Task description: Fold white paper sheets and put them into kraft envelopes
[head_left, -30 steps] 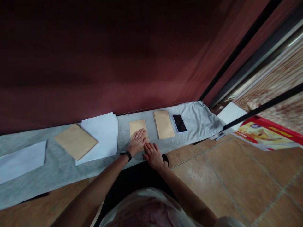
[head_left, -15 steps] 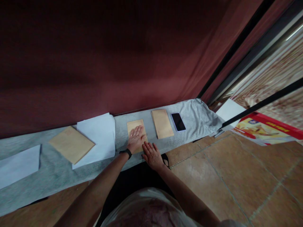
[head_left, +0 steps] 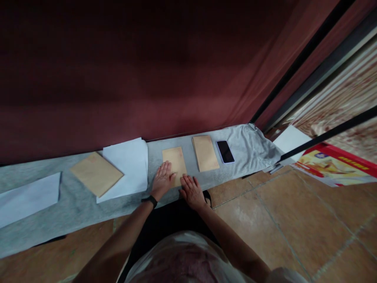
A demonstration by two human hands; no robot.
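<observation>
A small brown envelope (head_left: 176,161) lies on a grey cloth (head_left: 73,208) spread along the foot of a dark red wall. My left hand (head_left: 161,180), with a black band on the wrist, lies flat and open on the envelope's near left corner. My right hand (head_left: 192,190) rests flat and open on the cloth at the envelope's near right corner. A second brown envelope (head_left: 205,153) lies just to the right, with a black phone (head_left: 225,151) beside it.
A larger brown envelope (head_left: 96,173) rests on white paper (head_left: 129,165) to the left. Another white sheet (head_left: 28,198) lies at the far left. A red and yellow printed sheet (head_left: 332,165) and white paper (head_left: 290,139) lie on the tiled floor at right.
My left hand has slid back from the middle of the envelope to its near left corner. My right hand has barely moved.
</observation>
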